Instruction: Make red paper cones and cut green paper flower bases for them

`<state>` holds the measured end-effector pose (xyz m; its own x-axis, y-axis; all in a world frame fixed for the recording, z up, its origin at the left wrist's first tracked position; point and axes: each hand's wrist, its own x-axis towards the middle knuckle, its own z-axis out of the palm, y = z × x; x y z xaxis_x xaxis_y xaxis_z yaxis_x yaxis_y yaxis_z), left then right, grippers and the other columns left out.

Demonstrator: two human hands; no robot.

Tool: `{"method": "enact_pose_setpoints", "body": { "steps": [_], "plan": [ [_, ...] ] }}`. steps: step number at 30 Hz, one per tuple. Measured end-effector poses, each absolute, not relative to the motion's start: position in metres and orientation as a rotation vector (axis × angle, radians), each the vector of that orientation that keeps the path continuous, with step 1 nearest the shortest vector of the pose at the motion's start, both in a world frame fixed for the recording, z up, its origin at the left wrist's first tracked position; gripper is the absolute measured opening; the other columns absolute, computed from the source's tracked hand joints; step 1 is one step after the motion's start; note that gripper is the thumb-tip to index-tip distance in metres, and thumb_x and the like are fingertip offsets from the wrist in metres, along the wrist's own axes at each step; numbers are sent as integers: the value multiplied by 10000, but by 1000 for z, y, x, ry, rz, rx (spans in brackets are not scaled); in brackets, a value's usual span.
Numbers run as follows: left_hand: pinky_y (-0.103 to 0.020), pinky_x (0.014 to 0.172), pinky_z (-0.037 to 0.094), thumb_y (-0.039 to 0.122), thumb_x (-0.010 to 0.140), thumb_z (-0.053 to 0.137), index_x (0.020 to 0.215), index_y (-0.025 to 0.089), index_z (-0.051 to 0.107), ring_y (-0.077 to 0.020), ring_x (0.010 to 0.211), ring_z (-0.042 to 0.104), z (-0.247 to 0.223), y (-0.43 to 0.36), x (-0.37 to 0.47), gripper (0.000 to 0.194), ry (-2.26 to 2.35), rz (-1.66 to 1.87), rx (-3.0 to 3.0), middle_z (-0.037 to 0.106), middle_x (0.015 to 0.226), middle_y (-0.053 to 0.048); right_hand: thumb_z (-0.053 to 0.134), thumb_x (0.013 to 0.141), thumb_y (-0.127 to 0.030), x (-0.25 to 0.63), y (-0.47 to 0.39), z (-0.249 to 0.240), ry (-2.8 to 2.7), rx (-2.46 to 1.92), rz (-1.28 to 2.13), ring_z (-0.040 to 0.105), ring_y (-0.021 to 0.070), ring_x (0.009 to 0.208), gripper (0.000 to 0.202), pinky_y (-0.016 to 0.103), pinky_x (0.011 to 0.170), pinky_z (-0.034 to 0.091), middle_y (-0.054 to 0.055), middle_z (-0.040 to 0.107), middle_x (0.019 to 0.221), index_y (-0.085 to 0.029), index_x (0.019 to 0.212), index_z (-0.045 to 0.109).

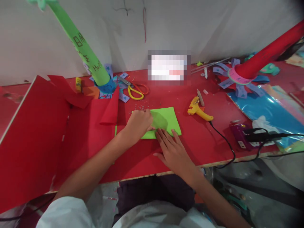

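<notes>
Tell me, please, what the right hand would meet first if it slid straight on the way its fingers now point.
With the green paper already under it, the right hand would most likely meet the left hand, which lies just ahead of its fingertips, though the depth between them is unclear.

shirt point(142, 218): white | left sleeve point(67, 212): short | lower garment point(155, 192): dark

The lime-green paper point(166, 117) is lying pretty flat on the red tabletop point(133, 163), set back a bit from the front edge. Roughly rectangular, right side slanting slightly, near edge looks folded over. Left end's partly hidden, so can't tell there.
</notes>
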<state>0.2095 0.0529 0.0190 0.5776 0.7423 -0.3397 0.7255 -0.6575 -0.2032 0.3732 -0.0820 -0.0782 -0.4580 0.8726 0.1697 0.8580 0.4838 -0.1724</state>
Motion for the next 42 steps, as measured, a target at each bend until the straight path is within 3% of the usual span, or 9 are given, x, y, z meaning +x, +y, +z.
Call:
{"method": "enact_pose_setpoints", "body": {
  "steps": [7, 12, 17, 21, 25, 31, 35, 39, 42],
  "plan": [
    [-357, 588, 308, 492, 1032, 724, 1156, 45, 779, -327, 908, 759, 18, 52, 211, 467, -1258, 637, -2734, 754, 1151, -204, 571, 1107, -363, 375, -101, -75, -2518, -1478, 132, 486, 367, 1599, 634, 645, 1350, 322, 238, 523, 1697, -20, 1636, 495],
    [-356, 657, 435, 477, 1026, 743, 1225, 41, 756, -333, 954, 757, 13, 52, 208, 480, -1256, 593, -2728, 747, 1172, -226, 514, 1127, -283, 376, -98, -70, -2524, -1476, 89, 539, 342, 1560, 525, 639, 1344, 343, 220, 574, 1662, -30, 1584, 564],
    [-435, 880, 560, 272, 1075, 648, 1442, 3, 655, -384, 1167, 727, -8, 37, 206, 456, -1203, 469, -2702, 710, 1358, -290, 458, 1064, -84, 378, -92, -66, -2538, -1457, 99, 577, 308, 1531, 518, 646, 1364, 301, 205, 631, 1612, -74, 1558, 615],
    [-483, 1192, 501, 45, 1069, 397, 1585, -8, 561, -383, 1551, 532, -30, 7, 198, 544, -1046, 339, -2794, 491, 1702, -268, 461, 1030, -45, 378, -91, -64, -2546, -1458, 85, 600, 316, 1507, 506, 639, 1357, 298, 223, 663, 1569, -65, 1491, 671],
    [-498, 1363, 345, 143, 1115, 394, 1665, -2, 458, -344, 1670, 382, -47, -19, 177, 572, -954, 172, -2994, 360, 1787, -217, 441, 1030, -41, 377, -90, -62, -2565, -1451, 45, 613, 325, 1489, 522, 632, 1340, 306, 237, 663, 1561, -37, 1510, 648],
    [-538, 1386, 286, 552, 1159, 385, 1716, 63, 382, -331, 1686, 352, -64, -41, 145, 741, -997, -32, -3079, 338, 1809, -168, 455, 1019, -35, 378, -87, -61, -2582, -1408, -27, 652, 329, 1439, 520, 611, 1306, 339, 240, 680, 1538, -21, 1500, 651],
    [-548, 1380, 289, 602, 1154, 339, 1727, 65, 352, -327, 1688, 345, -66, -47, 137, 785, -1002, -61, -3120, 339, 1806, -172, 488, 1012, -33, 376, -73, -49, -2635, -1398, -22, 725, 312, 1316, 443, 536, 1259, 409, 224, 774, 1394, -61, 1380, 732],
    [-559, 1378, 301, 596, 1147, 390, 1704, 73, 411, -339, 1680, 363, -66, -47, 135, 764, -1019, -82, -3147, 428, 1762, -199, 493, 1054, -79, 359, -38, -26, -2698, -1406, 37, 767, 306, 1020, 305, 536, 1214, 456, 142, 827, 1010, -130, 1125, 785],
    [-570, 1376, 313, 577, 1143, 429, 1639, 73, 515, -348, 1631, 448, -68, -47, 135, 713, -1042, -82, -3144, 536, 1689, -205, 444, 1092, -113, 335, -7, -19, -2662, -1346, -46, 699, 340, 1240, 364, 550, 1225, 461, 194, 782, 1281, -103, 1324, 724]
  ]
}}
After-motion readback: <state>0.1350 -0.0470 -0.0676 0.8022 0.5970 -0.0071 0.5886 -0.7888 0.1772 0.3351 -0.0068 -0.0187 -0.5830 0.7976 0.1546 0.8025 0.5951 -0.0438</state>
